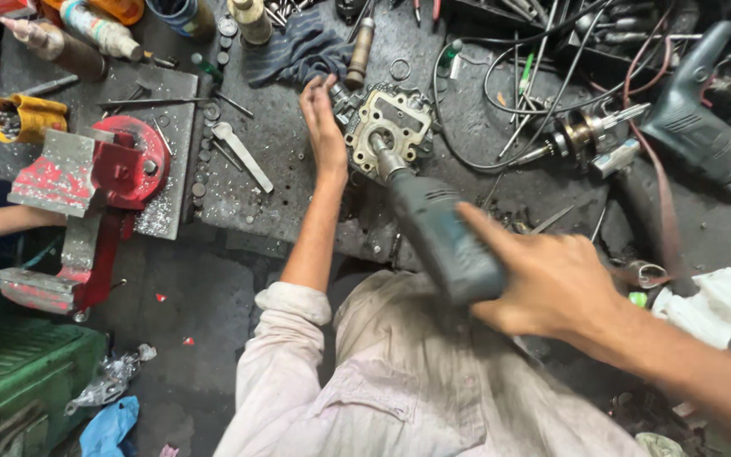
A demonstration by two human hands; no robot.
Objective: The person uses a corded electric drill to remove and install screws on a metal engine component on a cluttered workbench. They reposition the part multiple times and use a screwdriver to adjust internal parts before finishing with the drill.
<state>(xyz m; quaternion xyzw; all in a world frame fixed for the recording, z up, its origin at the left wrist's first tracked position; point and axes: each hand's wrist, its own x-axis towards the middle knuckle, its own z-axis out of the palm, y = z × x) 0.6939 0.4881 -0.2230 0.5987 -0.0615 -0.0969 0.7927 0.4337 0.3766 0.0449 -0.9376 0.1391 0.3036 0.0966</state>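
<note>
Two hands at work on one grimy workbench (pixel 298 161). Biggest thing on it: red bench vise (pixel 99 195), clamped at the left edge, w/ a steel plate (pixel 162 127) under its jaw end. Next, a dark power drill (pixel 695 118) lying near the right edge, black cables (pixel 501 93) looped beside it toward the bench middle.

We hold a grey-blue power tool (pixel 437 233) in our right hand (pixel 552 283); fingers wrapped tight round the rear of its body, index finger stretched along the top. Tool points away from us, nose set into the round opening of the metal housing (pixel 389 127). So the housing sits just beyond the tool tip, well ahead of the right-hand grip.

Our left hand (pixel 325 127) lies flat against the housing's left side, fingers pressed together, touching it, not pinching; thumb hidden, can't tell where it sits.

Housing: cast metal, dull silver-tan flange face, roughly square w/ small bolt holes at the corners, big bore in the centre, oily and dirty. It rests on the bench about mid-width, toward the far edge.

Smaller bits: dark rag (pixel 294 51) just behind the left hand, flat wrench (pixel 243 156) left of it, yellow cup of screws (pixel 23 118) at the far left corner, white rag (pixel 721 300) near the right edge.
</note>
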